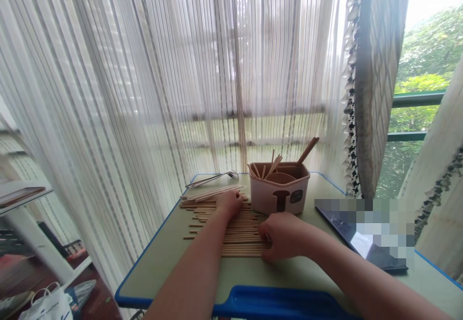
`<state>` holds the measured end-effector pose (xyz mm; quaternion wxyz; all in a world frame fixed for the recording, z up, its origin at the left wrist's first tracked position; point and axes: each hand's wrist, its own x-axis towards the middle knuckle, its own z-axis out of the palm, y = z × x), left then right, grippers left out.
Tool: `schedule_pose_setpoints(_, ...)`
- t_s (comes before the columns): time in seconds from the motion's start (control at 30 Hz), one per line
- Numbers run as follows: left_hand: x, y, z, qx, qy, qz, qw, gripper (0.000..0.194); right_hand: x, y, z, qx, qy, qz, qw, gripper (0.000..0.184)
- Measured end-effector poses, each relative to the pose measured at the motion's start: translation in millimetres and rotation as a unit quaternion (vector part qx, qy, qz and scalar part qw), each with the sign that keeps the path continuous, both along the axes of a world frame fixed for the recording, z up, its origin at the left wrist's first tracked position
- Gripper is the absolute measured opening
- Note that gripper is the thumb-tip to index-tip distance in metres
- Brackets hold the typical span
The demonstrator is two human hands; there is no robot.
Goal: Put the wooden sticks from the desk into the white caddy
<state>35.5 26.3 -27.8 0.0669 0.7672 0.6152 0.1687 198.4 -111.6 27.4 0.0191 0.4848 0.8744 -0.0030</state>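
Note:
Many wooden chopsticks (213,221) lie side by side across a small green table (173,257) with a blue rim. My left hand (229,202) rests on the far end of the row, fingers curled down onto the sticks. My right hand (284,235) lies at the near right end of the row, fingers curled against the stick ends. A pink holder (279,192) stands just behind my right hand with several sticks and a brown wooden utensil (307,150) upright in it.
A metal spoon (213,178) lies at the table's far left. A dark tablet or phone (365,243) lies on the right side. Sheer curtains hang close behind the table. A white shelf and bags stand at the lower left.

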Motion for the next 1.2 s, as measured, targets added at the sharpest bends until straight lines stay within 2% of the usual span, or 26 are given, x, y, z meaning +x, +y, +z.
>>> schedule_pose_setpoints(0.2,0,-1,1.2,-0.004,0.004,0.006,1.000,0.032,-3,-3,3.2,-0.013,-0.023,-0.011,1.000,0.030)
schedule_pose_setpoints(0.37,1,-4,4.7,-0.012,-0.003,0.015,1.000,0.033,-4,1,-4.6,-0.016,-0.010,-0.009,1.000,0.029)
schedule_pose_setpoints(0.5,1,-1,1.8,-0.004,-0.006,0.007,1.000,0.033,0,4,-7.6,-0.003,0.005,0.007,1.000,0.025)
schedule_pose_setpoints(0.67,-1,3,-3.4,0.007,-0.012,-0.003,1.000,0.031,4,-1,3.9,0.051,0.019,0.029,0.998,0.021)
schedule_pose_setpoints(0.77,-1,3,-2.6,0.003,-0.017,0.000,1.000,0.030,7,-3,10.4,0.056,0.039,0.041,0.997,0.019)
schedule_pose_setpoints(1.2,-2,5,-3.4,-0.006,-0.026,-0.019,0.999,0.034,13,4,0.6,-0.083,0.085,0.073,0.990,0.021)
